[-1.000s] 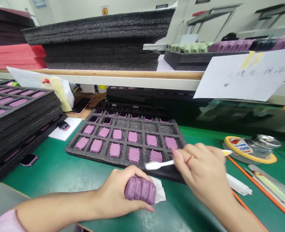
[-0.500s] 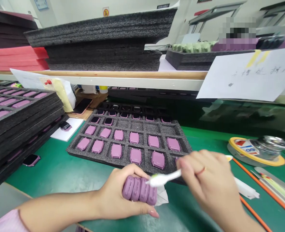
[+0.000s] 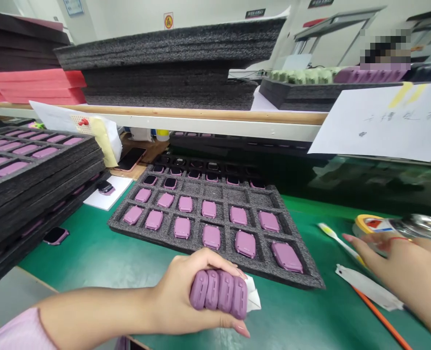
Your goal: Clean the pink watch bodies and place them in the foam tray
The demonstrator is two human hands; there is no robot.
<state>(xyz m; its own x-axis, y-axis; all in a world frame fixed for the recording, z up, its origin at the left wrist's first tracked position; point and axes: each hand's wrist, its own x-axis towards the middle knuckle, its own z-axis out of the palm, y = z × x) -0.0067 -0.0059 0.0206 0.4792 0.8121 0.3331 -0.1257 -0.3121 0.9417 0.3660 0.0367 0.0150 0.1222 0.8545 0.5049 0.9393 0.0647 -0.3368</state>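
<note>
My left hand (image 3: 181, 294) is low and centre over the green worktop (image 3: 102, 262). Its fingers (image 3: 215, 260) are wrapped tightly round a stack of four purple cases (image 3: 219, 290) held side by side on edge, with a white wipe (image 3: 252, 297) pressed against the stack's right end. My right hand (image 3: 405, 265) lies well apart at the right edge, palm down, fingers spread flat and gripping nothing. Its fingertips are at the handle end of a white toothbrush (image 3: 335, 238) that lies on the worktop; I cannot tell whether they touch it. Just beside that hand are a white packet (image 3: 368, 288) and an orange rod (image 3: 381, 318), and beyond it a yellow tape roll (image 3: 372, 224) with red and blue print too blurred to read, next to a metal dish (image 3: 425, 224). Behind the left hand sits a black foam tray (image 3: 305, 281). Its near rows hold purple cases back up, one per pocket, and its far rows hold units with dark screens up. A stack of similar trays (image 3: 36, 175) stands at the left. A white sheet (image 3: 383, 121) hangs from the shelf (image 3: 201, 116) and carries handwritten characters — faint, and I cannot make them out. A small warning sign (image 3: 168, 20) on the wall is also illegible.
</note>
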